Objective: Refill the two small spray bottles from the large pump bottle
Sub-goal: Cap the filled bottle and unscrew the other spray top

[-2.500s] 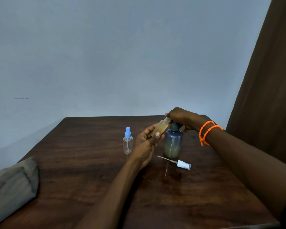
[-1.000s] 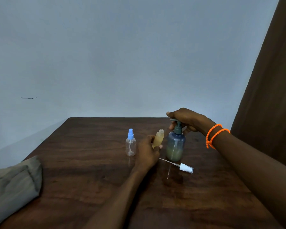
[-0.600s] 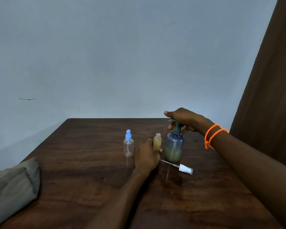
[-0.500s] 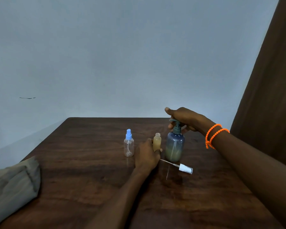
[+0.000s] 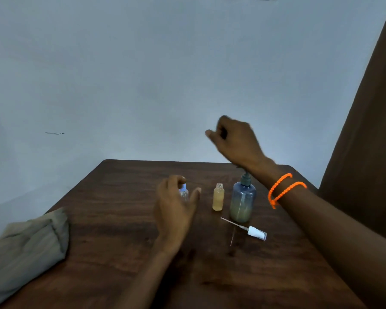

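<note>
Our left hand (image 5: 176, 204) reaches around the capped spray bottle (image 5: 184, 192), fingers spread apart at its blue top and thumb out to the side; whether they already touch it we cannot tell, since the hand hides most of the bottle. Our right hand (image 5: 234, 139) hangs in the air above the large pump bottle (image 5: 243, 200), fingers loosely curled on nothing, two orange bead bracelets (image 5: 283, 190) on its wrist.

Just to the right of the left hand, the open spray bottle (image 5: 218, 199) stands upright on the counter (image 5: 112, 230), uncapped, close beside the pump bottle but apart from it. It holds a cloudy yellowish liquid almost to its shoulder, so we judge this one filled. Its white sprayer head (image 5: 255, 232) lies on its side in front of the pump bottle, its thin dip tube pointing left.

What is left, as we read it: screw that sprayer back on, uncap the clear bottle with the blue top, fill it and close it. That bottle looks transparent and nearly empty in the little we see of it. The pump bottle is bluish and translucent, with liquid only in its lower part.

A folded grey cloth (image 5: 25, 248) rests at the counter's left edge.
</note>
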The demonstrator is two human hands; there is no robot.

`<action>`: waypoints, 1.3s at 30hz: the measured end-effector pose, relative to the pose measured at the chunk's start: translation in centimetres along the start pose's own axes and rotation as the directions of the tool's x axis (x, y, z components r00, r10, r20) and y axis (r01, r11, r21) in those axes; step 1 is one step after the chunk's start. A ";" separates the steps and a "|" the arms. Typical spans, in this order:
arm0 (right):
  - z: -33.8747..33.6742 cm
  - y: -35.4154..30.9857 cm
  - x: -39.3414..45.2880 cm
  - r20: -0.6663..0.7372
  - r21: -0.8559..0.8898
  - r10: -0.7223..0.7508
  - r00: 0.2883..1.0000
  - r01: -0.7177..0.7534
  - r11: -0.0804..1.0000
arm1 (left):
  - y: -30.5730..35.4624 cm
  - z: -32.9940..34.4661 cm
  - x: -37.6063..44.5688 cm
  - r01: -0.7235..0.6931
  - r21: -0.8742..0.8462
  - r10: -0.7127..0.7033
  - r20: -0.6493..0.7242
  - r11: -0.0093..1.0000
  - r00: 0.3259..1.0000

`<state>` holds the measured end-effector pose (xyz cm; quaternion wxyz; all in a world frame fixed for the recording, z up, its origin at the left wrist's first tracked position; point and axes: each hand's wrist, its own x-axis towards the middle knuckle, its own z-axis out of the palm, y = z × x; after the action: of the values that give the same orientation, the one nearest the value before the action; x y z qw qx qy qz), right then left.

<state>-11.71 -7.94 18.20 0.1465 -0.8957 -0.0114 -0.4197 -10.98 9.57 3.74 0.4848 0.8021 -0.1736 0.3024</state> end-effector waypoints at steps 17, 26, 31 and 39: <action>6.6 -4.1 -1.0 0.729 -0.032 0.077 0.680 -0.078 0.996 | -5.4 1.8 3.5 0.208 -0.031 -0.176 0.418 0.978 0.891; 1.4 -4.5 -1.3 0.739 0.098 0.169 0.652 -0.353 0.931 | -2.9 1.1 2.9 0.073 -0.180 0.006 0.403 0.981 0.915; 0.8 -5.4 -2.7 0.776 -0.122 0.302 0.554 -0.339 0.933 | -2.2 0.3 2.2 0.058 -0.156 0.019 0.452 0.986 0.892; -1.8 -5.2 -2.2 0.707 -0.006 0.032 0.707 -0.039 0.999 | -2.6 0.3 2.1 0.132 -0.159 -0.051 0.433 0.978 0.900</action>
<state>-15.26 -3.21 18.91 0.1431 -0.9875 -0.0514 -0.0423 -7.81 10.52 3.26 0.5210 0.8076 -0.2646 0.0789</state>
